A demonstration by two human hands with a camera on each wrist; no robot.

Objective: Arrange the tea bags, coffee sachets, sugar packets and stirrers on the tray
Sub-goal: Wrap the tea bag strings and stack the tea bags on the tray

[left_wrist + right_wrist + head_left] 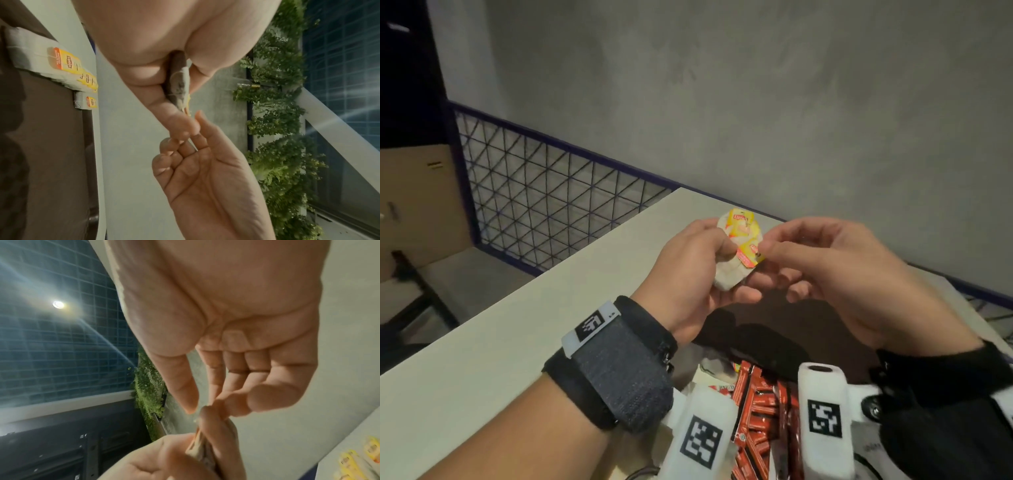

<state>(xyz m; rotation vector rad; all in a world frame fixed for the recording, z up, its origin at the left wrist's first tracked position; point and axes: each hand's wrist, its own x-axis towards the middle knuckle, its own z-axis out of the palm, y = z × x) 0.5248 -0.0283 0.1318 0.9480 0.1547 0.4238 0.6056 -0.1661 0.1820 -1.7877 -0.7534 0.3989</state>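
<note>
My left hand [736, 274] grips a small bunch of white tea bags [729, 270] with yellow tags, held up above the dark brown tray [815, 329]. My right hand [763, 250] pinches one yellow-and-red tag [749, 256] of that bunch between thumb and forefinger. In the left wrist view the held tea bags [180, 84] show edge-on in my left hand [180, 105], and several more tea bags [68, 65] lie in a row on the tray [41, 146]. Red coffee sachets [756, 411] are heaped near me, below both wrists. No sugar packets or stirrers are visible.
The tray sits on a white table [517, 342] that runs back to a grey wall. A blue wire-mesh fence [544, 192] borders the table's far side. A cardboard box [414, 205] stands off to the left beyond the table.
</note>
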